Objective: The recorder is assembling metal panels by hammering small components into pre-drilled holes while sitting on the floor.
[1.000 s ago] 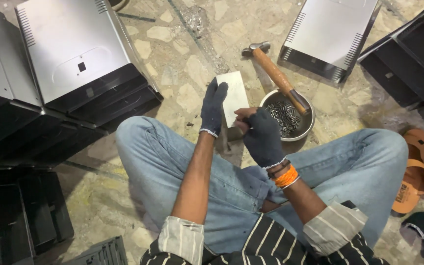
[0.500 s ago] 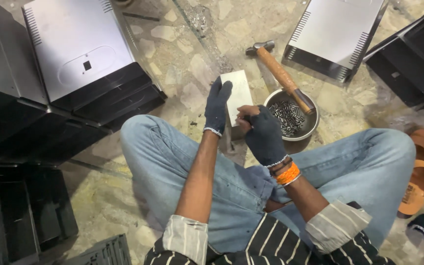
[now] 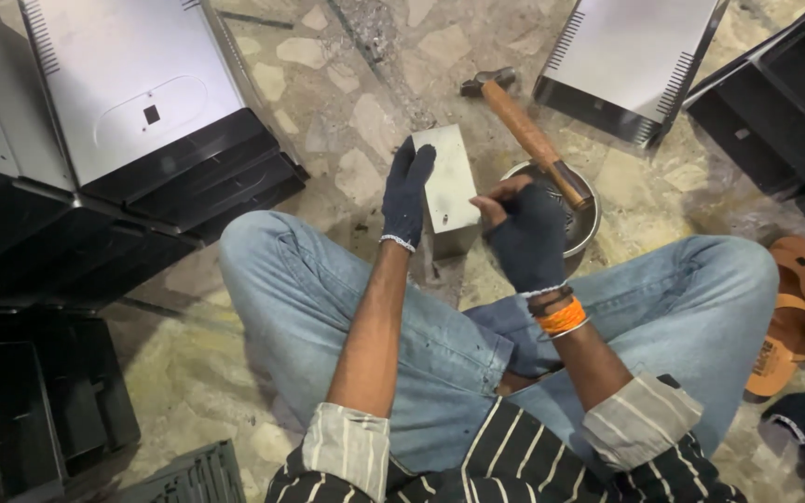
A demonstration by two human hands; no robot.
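I sit cross-legged on a stone floor. A small grey metal box (image 3: 451,177) stands in front of my knees. My left hand (image 3: 406,194), in a dark glove, rests flat against the box's left side and steadies it. My right hand (image 3: 524,233), in a fingerless dark glove, pinches something small at the box's right face; the item itself is too small to make out. Just behind that hand sits a round metal bowl (image 3: 587,224) with small dark parts inside. A wooden-handled hammer (image 3: 528,132) lies across the bowl's rim.
Silver-and-black metal casings stand at the left (image 3: 132,93) and top right (image 3: 635,56). Black trays lie at the far right (image 3: 775,102) and lower left (image 3: 30,410). A brown sandal (image 3: 794,307) lies beside my right knee.
The view has drawn closer to the box. My right hand has shifted slightly against the box's right face; my left hand stays on the box.
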